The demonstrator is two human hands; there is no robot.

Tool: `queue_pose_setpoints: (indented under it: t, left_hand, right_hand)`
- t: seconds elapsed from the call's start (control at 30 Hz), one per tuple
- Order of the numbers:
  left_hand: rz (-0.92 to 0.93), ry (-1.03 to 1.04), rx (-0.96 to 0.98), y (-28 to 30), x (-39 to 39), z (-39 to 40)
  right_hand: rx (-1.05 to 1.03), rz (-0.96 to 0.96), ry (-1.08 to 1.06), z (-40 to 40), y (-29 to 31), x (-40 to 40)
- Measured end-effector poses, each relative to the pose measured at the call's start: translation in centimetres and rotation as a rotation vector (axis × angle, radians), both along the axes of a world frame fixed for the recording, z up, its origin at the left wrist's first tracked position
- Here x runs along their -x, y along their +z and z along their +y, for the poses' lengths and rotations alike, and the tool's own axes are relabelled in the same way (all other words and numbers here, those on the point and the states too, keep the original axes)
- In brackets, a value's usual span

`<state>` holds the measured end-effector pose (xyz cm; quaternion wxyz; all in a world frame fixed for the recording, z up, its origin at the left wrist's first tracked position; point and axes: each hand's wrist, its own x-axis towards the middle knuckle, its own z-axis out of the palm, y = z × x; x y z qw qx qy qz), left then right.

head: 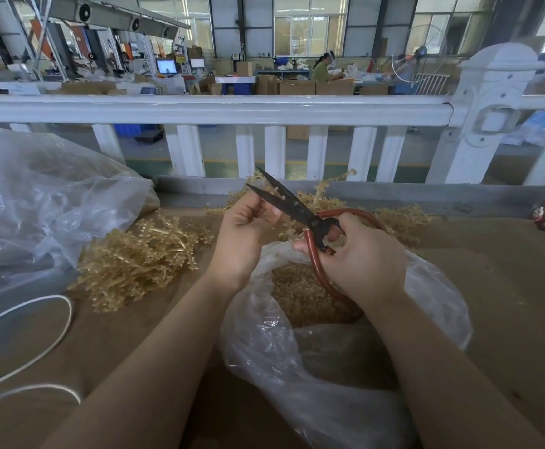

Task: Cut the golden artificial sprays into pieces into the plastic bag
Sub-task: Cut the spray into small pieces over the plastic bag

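Above the open plastic bag (pixel 345 351), your right hand (pixel 361 254) grips the red-handled scissors (pixel 300 215), their dark blades parted. Your left hand (pixel 245 231), just left of the blades, pinches a golden spray (pixel 272 186) whose stem sits between them. Cut golden pieces (pixel 306 296) lie inside the bag. To the bag's left, a heap of uncut sprays (pixel 138 254) rests on the brown table (pixel 507 286); behind the bag, more sprays (pixel 397 218) lie near the white railing (pixel 212 108).
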<state>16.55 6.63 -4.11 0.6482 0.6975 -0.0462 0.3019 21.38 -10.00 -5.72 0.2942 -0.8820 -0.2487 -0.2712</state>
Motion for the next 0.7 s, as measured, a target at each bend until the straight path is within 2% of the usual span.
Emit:
queue_pose_setpoints:
  t: [0.33,0.47,0.7]
  left_hand:
    - [-0.039,-0.08,0.019,0.0,0.19,0.01]
    - [-0.02,-0.048,0.026,0.31,0.28,-0.16]
    - [-0.033,0.011,-0.118,0.2,0.4,-0.36]
  right_hand:
    - [0.049,0.041,-0.005,-0.03,-0.16,-0.22]
    - [0.022,0.043,0.002,-0.03,-0.14,-0.09]
    - [0.018,0.022,-0.002,0.01,-0.26,-0.33]
